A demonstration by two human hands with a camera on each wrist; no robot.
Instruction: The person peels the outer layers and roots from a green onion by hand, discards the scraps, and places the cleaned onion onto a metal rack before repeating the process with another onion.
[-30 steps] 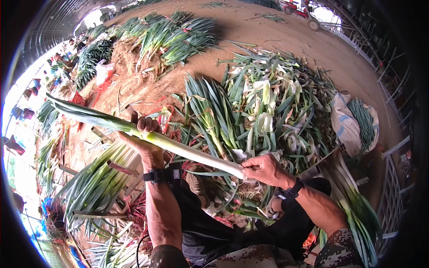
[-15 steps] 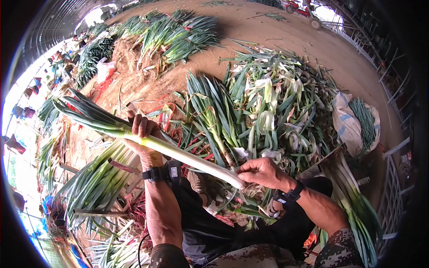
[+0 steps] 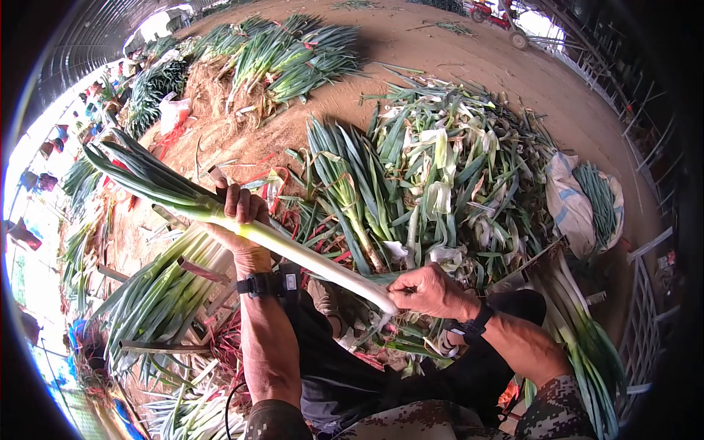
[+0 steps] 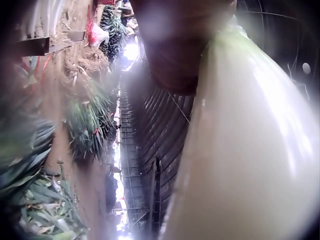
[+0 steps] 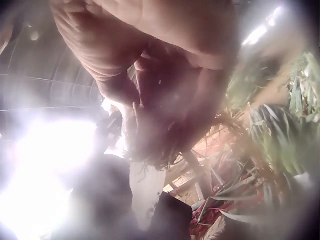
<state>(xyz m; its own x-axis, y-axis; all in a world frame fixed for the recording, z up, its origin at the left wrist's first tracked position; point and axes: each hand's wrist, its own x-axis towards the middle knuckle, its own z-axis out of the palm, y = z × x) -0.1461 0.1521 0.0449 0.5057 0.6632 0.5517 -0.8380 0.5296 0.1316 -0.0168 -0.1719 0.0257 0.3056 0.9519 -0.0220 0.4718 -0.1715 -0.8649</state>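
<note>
leek (image 3: 315,262) has tilted steeper, leaves (image 3: 150,176) pointing upper left.

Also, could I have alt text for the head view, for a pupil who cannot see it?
A person's left hand grips a long green onion partway along while the right hand pinches its white root end. Beyond lie a heap of loose leaves, a white sack and more green onions on brown ground.
</note>
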